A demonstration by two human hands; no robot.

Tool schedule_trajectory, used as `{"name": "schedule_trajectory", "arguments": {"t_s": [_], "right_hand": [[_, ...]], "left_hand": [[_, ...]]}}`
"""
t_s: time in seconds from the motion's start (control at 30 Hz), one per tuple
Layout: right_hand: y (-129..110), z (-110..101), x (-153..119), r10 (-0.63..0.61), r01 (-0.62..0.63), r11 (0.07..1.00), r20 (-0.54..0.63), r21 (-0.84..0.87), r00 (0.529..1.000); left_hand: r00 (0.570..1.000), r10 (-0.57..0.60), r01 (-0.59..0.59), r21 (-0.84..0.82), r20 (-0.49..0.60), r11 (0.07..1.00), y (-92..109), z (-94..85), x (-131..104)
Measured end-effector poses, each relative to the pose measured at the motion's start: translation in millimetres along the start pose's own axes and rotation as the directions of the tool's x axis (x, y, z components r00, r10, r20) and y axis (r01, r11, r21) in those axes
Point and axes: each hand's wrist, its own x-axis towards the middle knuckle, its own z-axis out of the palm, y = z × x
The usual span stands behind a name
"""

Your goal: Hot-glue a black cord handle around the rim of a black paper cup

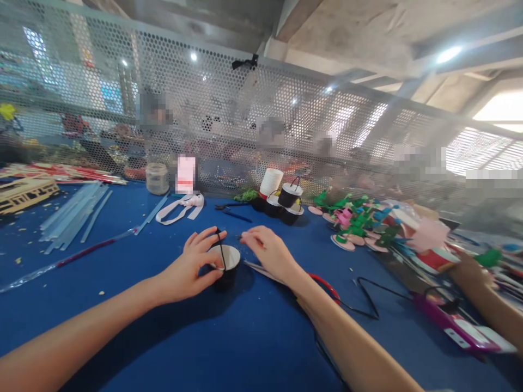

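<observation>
A small black cup (231, 256) with a white inside and a thin black loop handle (223, 251) stands on the blue tabletop in front of me. My left hand (194, 267) holds it from the left, thumb low against the side and fingers at the handle. Just right of the cup, my right hand (265, 247) is closed in a pinch; something tiny and dark shows at its fingertips, too small to name. Beneath my right hand and wrist lie scissors with red handles (324, 286), their blades pointing left toward the cup.
Behind are pliers (232, 206), more black cups (290, 194), a ribbon (180, 209) and a jar (157, 178). Glue sticks (75, 215) lie left. Green and pink crafted pieces (351, 220), a purple power strip (457, 324) and another person's hand (469, 272) are right.
</observation>
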Motion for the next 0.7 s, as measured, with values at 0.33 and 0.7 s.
{"name": "schedule_trajectory", "arguments": {"t_s": [0.33,0.7], "right_hand": [[-19,18,-1,0.072,-0.143,0.860,0.161,0.490,0.984],[3,6,-30,0.109,-0.093,0.789,0.012,0.607,0.994]], "left_hand": [[1.000,-0.022,0.023,-0.116,0.007,0.993,0,-4.1,1],[0.972,-0.170,0.230,-0.513,0.161,0.827,-8,-2.5,5]]}}
